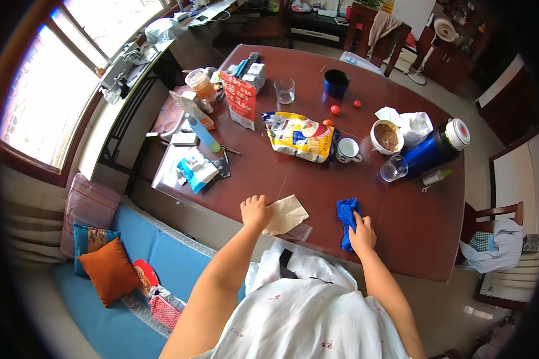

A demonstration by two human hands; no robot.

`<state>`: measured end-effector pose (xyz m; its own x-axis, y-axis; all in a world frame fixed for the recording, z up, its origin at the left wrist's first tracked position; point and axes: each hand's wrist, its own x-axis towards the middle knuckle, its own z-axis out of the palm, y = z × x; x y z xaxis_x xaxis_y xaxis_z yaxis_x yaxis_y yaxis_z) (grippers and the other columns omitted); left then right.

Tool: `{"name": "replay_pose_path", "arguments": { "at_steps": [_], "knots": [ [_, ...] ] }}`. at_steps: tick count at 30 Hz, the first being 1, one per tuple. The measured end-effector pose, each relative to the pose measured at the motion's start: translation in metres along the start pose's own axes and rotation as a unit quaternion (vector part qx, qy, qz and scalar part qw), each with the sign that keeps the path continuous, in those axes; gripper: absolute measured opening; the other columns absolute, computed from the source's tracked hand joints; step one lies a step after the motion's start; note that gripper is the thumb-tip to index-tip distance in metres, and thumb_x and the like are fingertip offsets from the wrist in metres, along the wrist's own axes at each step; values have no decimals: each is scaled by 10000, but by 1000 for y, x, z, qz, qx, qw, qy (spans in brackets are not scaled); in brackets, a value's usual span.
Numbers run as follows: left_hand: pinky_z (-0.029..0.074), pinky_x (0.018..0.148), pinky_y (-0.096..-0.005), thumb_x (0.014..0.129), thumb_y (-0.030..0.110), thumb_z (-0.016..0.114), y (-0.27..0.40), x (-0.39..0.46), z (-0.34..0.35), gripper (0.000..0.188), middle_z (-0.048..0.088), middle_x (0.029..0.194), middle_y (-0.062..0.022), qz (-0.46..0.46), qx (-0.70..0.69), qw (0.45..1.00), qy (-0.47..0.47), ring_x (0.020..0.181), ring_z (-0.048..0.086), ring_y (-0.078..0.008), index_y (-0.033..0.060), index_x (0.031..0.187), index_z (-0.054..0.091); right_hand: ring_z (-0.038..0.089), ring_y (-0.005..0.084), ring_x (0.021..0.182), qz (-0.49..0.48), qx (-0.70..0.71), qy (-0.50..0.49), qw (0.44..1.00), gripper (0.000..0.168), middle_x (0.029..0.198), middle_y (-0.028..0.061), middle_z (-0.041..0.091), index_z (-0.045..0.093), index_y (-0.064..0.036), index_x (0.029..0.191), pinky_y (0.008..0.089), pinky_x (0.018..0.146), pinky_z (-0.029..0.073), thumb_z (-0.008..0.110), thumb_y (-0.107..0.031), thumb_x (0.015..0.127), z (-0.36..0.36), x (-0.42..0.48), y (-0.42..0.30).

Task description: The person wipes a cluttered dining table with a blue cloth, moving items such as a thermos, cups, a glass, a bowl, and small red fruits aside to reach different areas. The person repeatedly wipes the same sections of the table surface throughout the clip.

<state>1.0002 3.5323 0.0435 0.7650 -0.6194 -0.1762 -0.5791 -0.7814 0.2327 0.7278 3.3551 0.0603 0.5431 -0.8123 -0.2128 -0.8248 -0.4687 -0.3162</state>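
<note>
My right hand [363, 233] is on a crumpled blue cloth [346, 215] near the table's front edge, its fingers gripping the cloth's right side. To the left, my left hand [255, 212] rests at the same edge with its fingers curled down. Its thumb side meets a flat beige napkin or paper piece [288, 215]; whether it pinches this is hidden. A small clear plastic piece [301, 232] lies by the napkin's lower corner. Beyond my hands, a yellow food bag [298, 137] lies on the dark red wooden table [314, 188], next to a white enamel-style mug [347, 149].
A blue thermos [426, 152], a drinking glass [393, 168] and a bowl [386, 136] stand at the right. At the left are a blue bottle [202, 132], a red pouch [240, 99] and tissue packs [200, 168]. Farther back are a glass [284, 91] and a dark blue cup [336, 83].
</note>
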Motion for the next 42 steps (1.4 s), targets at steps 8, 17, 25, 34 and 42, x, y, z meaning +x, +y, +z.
{"name": "replay_pose_path", "arguments": {
  "at_steps": [8,17,25,34,42],
  "knots": [
    [457,752,-387,785,244,613,-8,-47,-18,127,640,845,-64,-84,-159,984,6,845,607,-265,127,830,595,585,343,999,152,2,45,987,539,1146,97,495,415,-251,1351,464,825,496,603,-272,847,-21,71,51],
    [482,626,-289,849,188,621,-79,-132,28,306,644,759,-39,-277,-404,871,35,684,606,-132,67,1126,573,574,332,981,34,-31,26,999,591,1107,103,481,393,-244,1371,447,810,498,623,-268,827,-4,100,-9],
    [491,647,-305,863,171,579,-103,-171,55,187,667,780,-59,-317,-381,868,-28,710,632,-161,84,1015,646,560,304,948,-185,-66,-68,978,634,1063,98,472,456,-263,1314,422,744,512,707,-254,732,30,57,-97],
    [501,696,-331,856,147,527,-77,-138,14,189,682,817,-89,-224,-281,926,-116,765,657,-215,102,998,645,584,301,901,-211,0,-19,977,549,1019,90,493,521,-265,1263,431,735,516,687,-201,743,33,53,-83],
    [489,743,-319,855,110,506,-40,-103,-30,199,667,851,-97,-54,-268,935,-225,802,625,-203,79,992,647,531,307,1021,-101,1,75,992,584,1152,92,488,480,-177,1316,424,861,460,680,-273,776,11,49,-49]
  ]
}}
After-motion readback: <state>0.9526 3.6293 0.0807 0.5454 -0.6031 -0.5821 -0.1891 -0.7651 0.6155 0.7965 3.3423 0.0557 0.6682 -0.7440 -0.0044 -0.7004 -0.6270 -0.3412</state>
